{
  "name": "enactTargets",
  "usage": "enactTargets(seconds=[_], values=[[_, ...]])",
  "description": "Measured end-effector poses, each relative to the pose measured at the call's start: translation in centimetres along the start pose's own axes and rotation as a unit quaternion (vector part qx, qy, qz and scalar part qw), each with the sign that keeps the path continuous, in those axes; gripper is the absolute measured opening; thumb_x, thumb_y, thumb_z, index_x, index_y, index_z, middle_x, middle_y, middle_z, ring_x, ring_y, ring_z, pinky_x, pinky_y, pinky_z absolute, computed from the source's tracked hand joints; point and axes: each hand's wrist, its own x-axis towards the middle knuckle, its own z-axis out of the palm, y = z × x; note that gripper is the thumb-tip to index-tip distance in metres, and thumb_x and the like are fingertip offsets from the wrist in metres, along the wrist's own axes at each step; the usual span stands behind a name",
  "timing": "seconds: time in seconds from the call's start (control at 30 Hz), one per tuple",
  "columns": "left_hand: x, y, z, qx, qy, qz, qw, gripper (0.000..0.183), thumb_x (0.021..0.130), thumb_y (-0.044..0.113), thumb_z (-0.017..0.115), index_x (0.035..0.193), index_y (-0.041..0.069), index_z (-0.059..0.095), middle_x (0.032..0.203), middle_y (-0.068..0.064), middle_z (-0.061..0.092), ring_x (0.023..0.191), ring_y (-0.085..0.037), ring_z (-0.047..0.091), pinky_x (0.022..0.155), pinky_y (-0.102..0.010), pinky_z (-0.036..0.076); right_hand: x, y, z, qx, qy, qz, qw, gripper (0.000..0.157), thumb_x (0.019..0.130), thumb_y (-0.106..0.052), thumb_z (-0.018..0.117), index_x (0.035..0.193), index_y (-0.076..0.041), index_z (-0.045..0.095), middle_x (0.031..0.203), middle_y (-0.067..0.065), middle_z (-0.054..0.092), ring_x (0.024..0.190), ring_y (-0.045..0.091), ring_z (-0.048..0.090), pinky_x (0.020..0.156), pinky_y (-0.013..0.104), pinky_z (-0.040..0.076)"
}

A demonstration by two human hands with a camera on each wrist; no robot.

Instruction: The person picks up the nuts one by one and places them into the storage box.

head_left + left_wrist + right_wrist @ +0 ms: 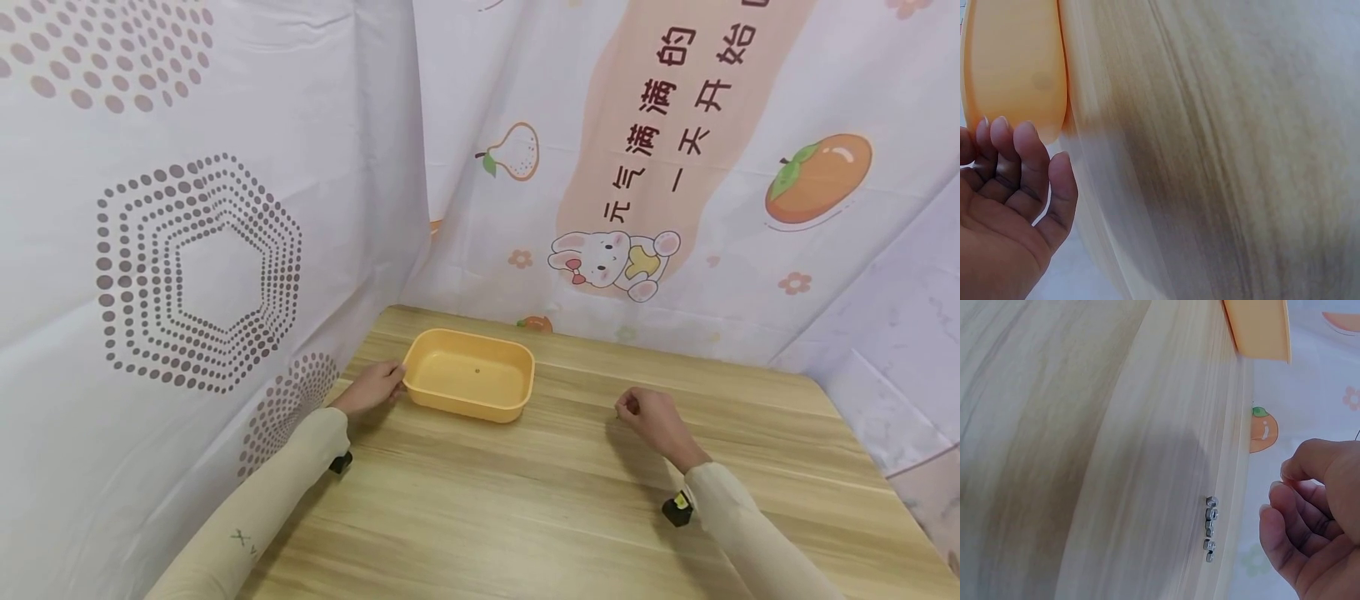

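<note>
A yellow rectangular plastic basin (468, 406) with rounded corners stands on the wooden table. At its left end my left hand (372, 387) holds the rim, the fingers (1025, 150) bent against the outer wall; the thumb is mostly cut off in the left wrist view. To the right of the basin, my right hand (654, 421) hovers over the table with thumb and forefinger brought together and the other fingers curled. Whether anything small sits between those fingertips is hidden. Beneath it in the right wrist view lies a row of several small metal nuts (1210, 514).
The wooden table (465, 508) reaches to printed white curtains (480, 275) at the back and left. Another pale curtain (900, 358) hangs at the right edge. Small black devices (678, 508) are strapped under both wrists.
</note>
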Motion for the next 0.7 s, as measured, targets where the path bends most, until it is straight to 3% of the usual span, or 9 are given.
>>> enactTargets(seconds=[0.47,0.7], values=[[-0.2,0.3,0.0,0.003,0.005,-0.003,1.0,0.035,0.114,0.024,0.038,0.094,0.003,0.058,0.082,-0.016,0.059,0.068,-0.022,0.055,0.061,-0.029,0.045,0.7,-0.5,0.6,-0.005,0.002,-0.01,1.0,0.009,0.098,-0.01,0.064,0.093,-0.008,0.071,0.079,-0.004,0.066,0.07,0.01,0.057,0.064,0.033,0.05],[-0.1,0.2,0.0,-0.008,0.004,-0.003,1.0,0.034,0.114,0.023,0.039,0.095,0.002,0.058,0.082,-0.016,0.059,0.069,-0.022,0.055,0.064,-0.032,0.049,0.8,-1.1,0.3,0.002,0.012,-0.012,1.0,0.009,0.096,-0.008,0.064,0.091,-0.007,0.071,0.077,-0.003,0.065,0.067,0.011,0.057,0.064,0.032,0.049]])
